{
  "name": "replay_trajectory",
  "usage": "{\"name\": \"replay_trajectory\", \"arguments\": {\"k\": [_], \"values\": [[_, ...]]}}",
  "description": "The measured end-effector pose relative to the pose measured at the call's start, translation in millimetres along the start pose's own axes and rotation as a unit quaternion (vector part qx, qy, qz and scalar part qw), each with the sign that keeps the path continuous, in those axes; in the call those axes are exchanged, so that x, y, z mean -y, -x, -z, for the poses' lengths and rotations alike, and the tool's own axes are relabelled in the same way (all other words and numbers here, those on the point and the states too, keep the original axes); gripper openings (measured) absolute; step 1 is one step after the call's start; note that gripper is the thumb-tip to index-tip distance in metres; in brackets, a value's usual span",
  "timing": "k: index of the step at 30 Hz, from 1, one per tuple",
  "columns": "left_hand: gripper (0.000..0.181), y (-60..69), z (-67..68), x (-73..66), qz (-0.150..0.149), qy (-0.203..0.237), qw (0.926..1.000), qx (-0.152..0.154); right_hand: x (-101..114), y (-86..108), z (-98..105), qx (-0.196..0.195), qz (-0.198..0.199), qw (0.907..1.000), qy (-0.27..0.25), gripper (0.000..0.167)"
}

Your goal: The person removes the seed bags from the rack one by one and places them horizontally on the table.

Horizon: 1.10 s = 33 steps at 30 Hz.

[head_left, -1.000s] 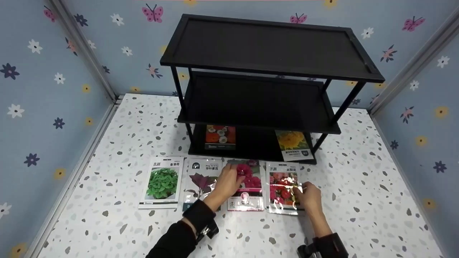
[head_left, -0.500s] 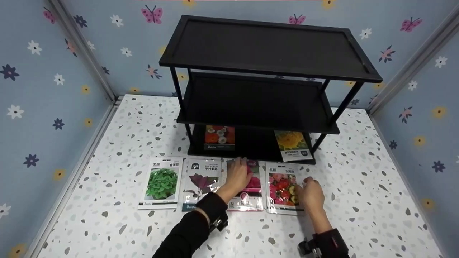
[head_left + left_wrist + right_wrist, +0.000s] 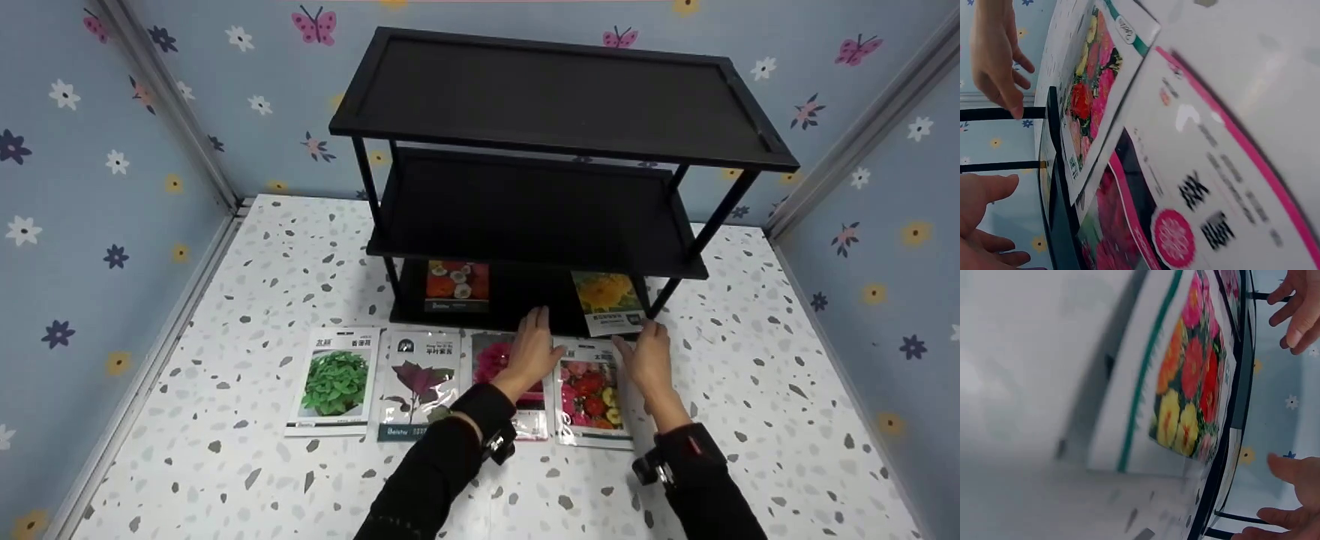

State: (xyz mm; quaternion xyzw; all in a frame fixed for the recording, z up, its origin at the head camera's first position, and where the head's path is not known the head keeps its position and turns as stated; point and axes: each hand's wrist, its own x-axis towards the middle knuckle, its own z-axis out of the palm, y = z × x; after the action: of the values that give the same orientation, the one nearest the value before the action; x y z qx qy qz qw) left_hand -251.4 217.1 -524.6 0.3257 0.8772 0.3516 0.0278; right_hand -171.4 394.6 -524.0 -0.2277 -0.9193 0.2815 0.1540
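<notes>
My left hand point(image 3: 534, 349) hovers over the packet with pink flowers point(image 3: 491, 358), its fingers pointing to the rack's bottom shelf. In the left wrist view that hand point(image 3: 982, 225) has spread fingers with nothing between them. My right hand point(image 3: 649, 361) is at the upper right corner of the portulaca-like flower packet point(image 3: 592, 394), near the sunflower packet point(image 3: 609, 300) on the bottom shelf. Seen from the right wrist, its fingers point(image 3: 1292, 517) look loose and hold nothing. To the left lie a purple-leaf packet point(image 3: 420, 382) and a green mint-like packet point(image 3: 336, 382).
A black three-tier rack point(image 3: 555, 101) stands against the flowered back wall. An orange flower packet point(image 3: 457, 286) lies on its bottom shelf at the left. The row of packets lies on the speckled tabletop point(image 3: 225, 375), along the rack's front edge.
My left hand has moved right and forward across the pink flower packet. My right hand has moved forward from the right packet's side to its upper corner. The packets look unmoved.
</notes>
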Motion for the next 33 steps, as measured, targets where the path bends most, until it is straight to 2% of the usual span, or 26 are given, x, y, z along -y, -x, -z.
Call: {"name": "replay_trajectory", "arguments": {"k": [3,6,9,12,13,16,17,18,21,23,25,28,30,32,33], "values": [[0.067,-6.8,-4.9,-6.0,0.008,0.048,0.9986,0.023,4.3,-12.3,1.4,0.01,-0.003,0.9999,-0.006,0.064],[0.068,-10.3,-8.9,-11.8,0.011,0.091,0.9947,0.047,-5.1,-26.6,-4.8,0.019,0.002,0.9996,-0.021,0.066],[0.069,-13.6,-13.9,-17.0,0.021,0.14,0.9879,0.064,-62.0,-61.4,-43.3,-0.017,0.023,0.9996,-0.004,0.07],[0.072,-18.6,-18.6,-22.3,0.056,0.183,0.9782,0.081,-121.6,-97.7,-81.7,-0.037,0.034,0.9986,0.019,0.071],[0.072,-20.4,-20.3,-24.2,0.071,0.196,0.9745,0.083,-138.1,-109.4,-92.1,-0.031,0.024,0.9989,0.024,0.071],[0.072,-25.9,-25.3,-29.7,0.117,0.224,0.9639,0.082,-153.5,-124.4,-98.1,0.015,-0.001,0.9998,0.011,0.06],[0.071,-27.4,-26.9,-31.6,0.134,0.234,0.9596,0.081,-154.0,-126.9,-97.2,0.035,-0.018,0.9992,0.007,0.057],[0.071,-28.7,-28.4,-33.4,0.149,0.243,0.9553,0.08,-155.7,-129.8,-98.0,0.032,-0.02,0.9992,0.014,0.053],[0.068,-32.4,-32.9,-37.5,0.191,0.265,0.9421,0.076,-154.1,-133.7,-94.5,0.065,-0.039,0.9969,0.021,0.052],[0.067,-34.6,-36.3,-39.4,0.211,0.284,0.9324,0.072,-154.6,-137.0,-96.1,0.064,-0.039,0.9962,0.044,0.051],[0.066,-36.5,-40.1,-39.8,0.229,0.308,0.921,0.069,-149.8,-136.5,-94.3,0.098,-0.062,0.9922,0.045,0.055],[0.066,-39.6,-44.6,-40.4,0.252,0.352,0.8992,0.063,-138.6,-131.4,-90.9,0.111,-0.086,0.9891,0.043,0.055],[0.065,-41.1,-45.6,-41.0,0.268,0.383,0.8818,0.061,-115.8,-119.6,-76.9,0.122,-0.106,0.986,0.039,0.056],[0.065,-42.2,-45.6,-41.0,0.281,0.403,0.8689,0.061,-85.5,-104.7,-57.8,0.118,-0.121,0.9854,0.022,0.051],[0.063,-42.6,-45.3,-40.9,0.286,0.41,0.8639,0.06,-65.5,-96.0,-44.6,0.129,-0.137,0.982,0.006,0.05]]}}
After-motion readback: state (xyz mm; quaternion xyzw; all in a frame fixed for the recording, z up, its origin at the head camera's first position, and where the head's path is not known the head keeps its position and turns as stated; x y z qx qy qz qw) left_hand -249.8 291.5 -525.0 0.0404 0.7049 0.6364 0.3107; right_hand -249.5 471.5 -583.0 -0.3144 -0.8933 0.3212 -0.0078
